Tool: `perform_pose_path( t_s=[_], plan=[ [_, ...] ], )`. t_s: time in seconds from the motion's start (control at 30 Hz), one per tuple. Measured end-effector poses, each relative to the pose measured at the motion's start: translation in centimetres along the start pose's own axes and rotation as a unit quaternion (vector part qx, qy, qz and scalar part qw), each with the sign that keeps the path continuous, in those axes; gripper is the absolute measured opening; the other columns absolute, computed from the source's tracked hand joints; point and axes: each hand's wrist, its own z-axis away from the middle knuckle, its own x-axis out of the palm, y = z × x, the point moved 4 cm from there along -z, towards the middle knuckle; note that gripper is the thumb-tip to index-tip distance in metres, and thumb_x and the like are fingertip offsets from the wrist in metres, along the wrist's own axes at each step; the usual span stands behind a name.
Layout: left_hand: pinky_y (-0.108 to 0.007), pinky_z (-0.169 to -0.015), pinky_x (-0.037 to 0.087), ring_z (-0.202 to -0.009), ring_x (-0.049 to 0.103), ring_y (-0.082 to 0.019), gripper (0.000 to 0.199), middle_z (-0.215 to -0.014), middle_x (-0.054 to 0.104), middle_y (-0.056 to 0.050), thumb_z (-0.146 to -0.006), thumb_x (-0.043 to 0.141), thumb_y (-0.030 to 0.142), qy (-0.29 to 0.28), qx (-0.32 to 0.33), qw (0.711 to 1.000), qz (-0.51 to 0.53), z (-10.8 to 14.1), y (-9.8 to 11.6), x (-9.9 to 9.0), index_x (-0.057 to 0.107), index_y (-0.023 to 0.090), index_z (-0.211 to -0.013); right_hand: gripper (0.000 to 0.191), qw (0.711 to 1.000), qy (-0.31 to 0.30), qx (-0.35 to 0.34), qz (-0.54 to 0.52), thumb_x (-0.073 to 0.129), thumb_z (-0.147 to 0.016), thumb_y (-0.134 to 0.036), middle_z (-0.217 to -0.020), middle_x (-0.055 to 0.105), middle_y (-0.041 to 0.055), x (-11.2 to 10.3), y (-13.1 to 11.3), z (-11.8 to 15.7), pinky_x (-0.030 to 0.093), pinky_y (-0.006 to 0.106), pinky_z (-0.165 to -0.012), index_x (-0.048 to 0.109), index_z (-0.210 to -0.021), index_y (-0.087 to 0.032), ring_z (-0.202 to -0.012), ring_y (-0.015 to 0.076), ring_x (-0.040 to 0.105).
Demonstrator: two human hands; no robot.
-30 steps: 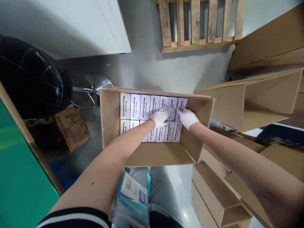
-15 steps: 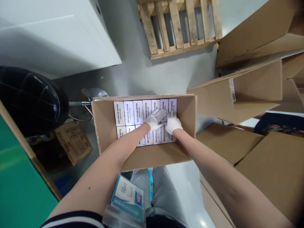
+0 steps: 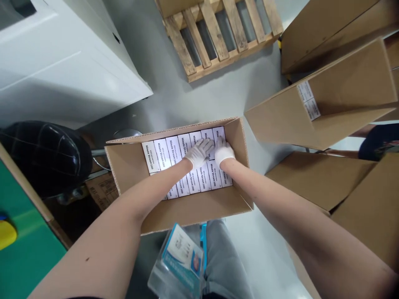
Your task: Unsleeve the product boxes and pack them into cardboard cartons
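Note:
A tall open cardboard carton (image 3: pixel 193 216) stands in front of me. Two rows of small white boxes (image 3: pixel 150 157) printed "Minute Stream 1000" fill much of its bottom, with a gap at the left end. My left hand (image 3: pixel 199 153), in a white glove, lies on the tops of the boxes right of the middle, fingers stretched out. Beside it, also gloved, my right hand (image 3: pixel 223 153) rests on the boxes at the right end, close to the carton wall. Its fingers point away from me and are partly blurred. Neither hand has lifted a box.
A wooden pallet (image 3: pixel 218 37) lies on the floor ahead. Several open cartons (image 3: pixel 274 116) stand at the right, near another person's arm (image 3: pixel 339 153). At the left are a white cabinet (image 3: pixel 93 79), a black stool (image 3: pixel 46 158) and a green tabletop (image 3: pixel 25 232). A plastic badge holder (image 3: pixel 182 257) hangs before me.
The view has shifted and turned a little, so the carton appears tilted and further left. Both hands stay on the boxes, near the same spots. The badge holder has swung right.

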Motion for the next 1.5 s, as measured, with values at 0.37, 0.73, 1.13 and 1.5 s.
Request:
perform_pose_path(
  t_s=[0.37, 0.73, 1.13, 1.5],
  plan=[
    [-0.056, -0.128, 0.019, -0.159, 0.012, -0.040, 0.082, -0.170, 0.016, -0.026, -0.096, 0.054, 0.045, 0.100, -0.566, 0.805, 0.147, 18.9, -2.7, 2.3, 0.028, 0.000, -0.159, 0.070, 0.945, 0.200, -0.065, -0.251, 0.042, -0.100, -0.036, -0.160, 0.043, 0.0036, 2.6, 1.8, 24.4, 0.045, 0.061, -0.120, 0.015, -0.163, -0.049, -0.145, 0.0329, 0.047],
    [-0.054, -0.128, 0.022, -0.158, 0.018, -0.039, 0.085, -0.168, 0.027, -0.021, -0.091, 0.065, 0.038, 0.204, -0.596, 0.775, 0.054, 34.9, 2.5, -5.9, 0.029, 0.004, -0.160, 0.069, 0.945, 0.069, 0.100, -0.304, 0.040, -0.097, -0.056, -0.157, 0.048, 0.0171, 3.3, 10.0, 24.1, 0.034, 0.052, -0.126, 0.045, -0.153, -0.018, -0.147, 0.0366, 0.045],
    [-0.043, -0.128, 0.025, -0.155, 0.032, -0.031, 0.093, -0.164, 0.033, -0.026, -0.080, 0.052, 0.007, 0.006, -0.522, 0.842, 0.134, 34.7, 7.5, -1.4, 0.011, -0.004, -0.163, 0.093, 0.974, -0.031, 0.030, -0.220, 0.066, -0.076, -0.025, -0.127, 0.069, 0.0193, -1.5, 5.0, 13.0, 0.057, 0.042, -0.085, 0.026, -0.160, -0.018, -0.096, 0.0304, 0.073],
    [-0.075, -0.107, 0.037, -0.153, 0.011, -0.057, 0.107, -0.168, 0.005, -0.034, -0.082, 0.065, 0.058, 0.016, -0.671, 0.680, 0.297, 15.6, 8.0, 3.0, 0.021, 0.002, -0.161, 0.082, 0.994, 0.073, -0.045, -0.066, 0.075, -0.075, -0.045, -0.165, 0.026, 0.0307, 4.6, -7.9, 8.7, 0.047, 0.073, -0.096, 0.052, -0.145, -0.008, -0.140, 0.0556, 0.038]
  ],
)
